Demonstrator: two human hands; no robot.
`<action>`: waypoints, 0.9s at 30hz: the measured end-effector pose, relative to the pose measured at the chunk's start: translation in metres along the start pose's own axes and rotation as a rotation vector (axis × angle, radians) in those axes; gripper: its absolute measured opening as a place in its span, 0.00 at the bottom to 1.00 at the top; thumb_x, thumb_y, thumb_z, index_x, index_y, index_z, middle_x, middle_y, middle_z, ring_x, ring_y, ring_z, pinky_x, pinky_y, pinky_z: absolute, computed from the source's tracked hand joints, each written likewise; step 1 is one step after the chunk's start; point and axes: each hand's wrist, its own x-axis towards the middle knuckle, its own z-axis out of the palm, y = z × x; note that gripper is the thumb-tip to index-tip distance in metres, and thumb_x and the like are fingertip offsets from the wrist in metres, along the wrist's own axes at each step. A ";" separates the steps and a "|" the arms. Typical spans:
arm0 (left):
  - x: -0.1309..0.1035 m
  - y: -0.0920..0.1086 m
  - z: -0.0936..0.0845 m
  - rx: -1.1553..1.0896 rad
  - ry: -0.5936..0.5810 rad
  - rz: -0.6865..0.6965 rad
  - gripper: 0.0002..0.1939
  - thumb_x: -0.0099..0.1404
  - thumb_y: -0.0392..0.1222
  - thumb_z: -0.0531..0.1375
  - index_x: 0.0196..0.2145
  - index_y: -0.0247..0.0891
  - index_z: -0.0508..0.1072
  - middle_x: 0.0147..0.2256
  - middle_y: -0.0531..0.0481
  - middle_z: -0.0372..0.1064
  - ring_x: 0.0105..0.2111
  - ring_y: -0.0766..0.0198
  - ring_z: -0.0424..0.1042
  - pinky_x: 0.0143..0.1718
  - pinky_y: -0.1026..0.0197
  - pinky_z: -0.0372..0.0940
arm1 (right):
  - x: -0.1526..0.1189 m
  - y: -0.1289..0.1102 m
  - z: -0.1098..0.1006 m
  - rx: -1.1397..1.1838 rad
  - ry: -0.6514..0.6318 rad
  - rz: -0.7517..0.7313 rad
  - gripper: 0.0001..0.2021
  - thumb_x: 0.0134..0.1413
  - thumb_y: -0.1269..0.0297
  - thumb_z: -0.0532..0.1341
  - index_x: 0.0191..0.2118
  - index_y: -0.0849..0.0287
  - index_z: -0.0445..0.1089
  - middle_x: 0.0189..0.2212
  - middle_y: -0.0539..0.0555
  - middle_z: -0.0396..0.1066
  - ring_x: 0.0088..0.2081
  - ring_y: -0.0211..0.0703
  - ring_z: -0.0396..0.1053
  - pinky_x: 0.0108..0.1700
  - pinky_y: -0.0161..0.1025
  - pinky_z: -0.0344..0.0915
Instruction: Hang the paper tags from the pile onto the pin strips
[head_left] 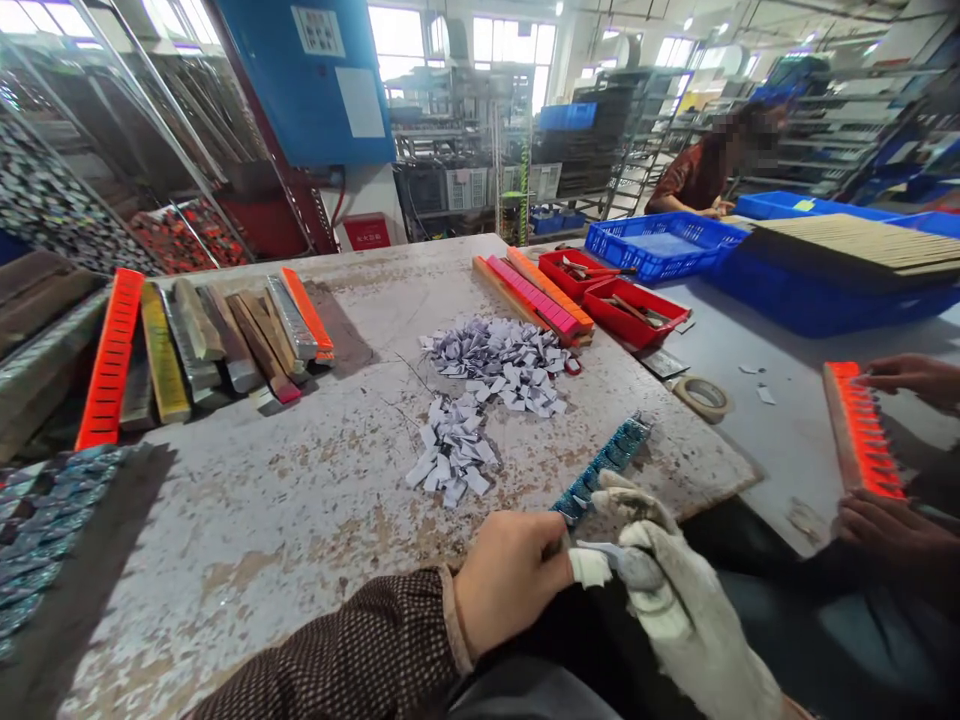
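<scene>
My left hand (510,575), bare with white tape on a fingertip, is closed round the near end of a glittery teal strip (606,462). The strip slants away over the table's front edge, with small pale pieces along it. Just right of it, my right hand (667,580) wears a dirty white glove. Its fingers are bent, and a small pale piece shows between the two hands; whether the gloved fingers grip it is unclear. Beyond my hands lies a heap of small white-grey pieces (457,450) on the worn table (277,520).
At the right, a person's hands hold an orange block (870,430). Orange and pink blocks (532,295), red trays (626,310) and a tape roll (703,397) lie beyond the heap. Blocks (166,350) line the left. Blue crates (664,245) and another person (697,170) are behind.
</scene>
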 end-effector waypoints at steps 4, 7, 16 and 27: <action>-0.002 -0.002 0.005 0.038 -0.074 0.132 0.23 0.75 0.50 0.54 0.25 0.40 0.52 0.22 0.58 0.51 0.22 0.69 0.52 0.26 0.63 0.49 | 0.002 -0.008 0.005 0.088 0.002 -0.098 0.09 0.70 0.61 0.55 0.41 0.52 0.72 0.43 0.58 0.77 0.46 0.50 0.78 0.44 0.44 0.80; -0.003 -0.003 0.006 0.087 -0.120 0.226 0.20 0.77 0.48 0.50 0.26 0.41 0.52 0.24 0.56 0.56 0.24 0.67 0.57 0.28 0.64 0.54 | 0.008 -0.006 0.004 0.101 -0.093 -0.126 0.10 0.70 0.61 0.54 0.39 0.52 0.73 0.32 0.54 0.76 0.41 0.49 0.78 0.45 0.46 0.80; -0.006 -0.022 -0.017 0.619 -0.162 -0.095 0.27 0.67 0.59 0.63 0.55 0.39 0.66 0.50 0.41 0.72 0.50 0.45 0.72 0.50 0.46 0.70 | 0.061 0.052 -0.027 -0.696 -0.086 -0.445 0.06 0.65 0.70 0.59 0.35 0.56 0.68 0.48 0.61 0.75 0.60 0.59 0.68 0.59 0.60 0.69; -0.004 -0.028 -0.014 0.546 -0.258 -0.170 0.19 0.66 0.47 0.60 0.52 0.40 0.67 0.51 0.44 0.70 0.48 0.48 0.73 0.51 0.43 0.73 | 0.077 0.049 -0.017 -0.906 -0.257 -0.540 0.10 0.65 0.72 0.55 0.36 0.66 0.74 0.44 0.67 0.75 0.52 0.59 0.73 0.55 0.56 0.74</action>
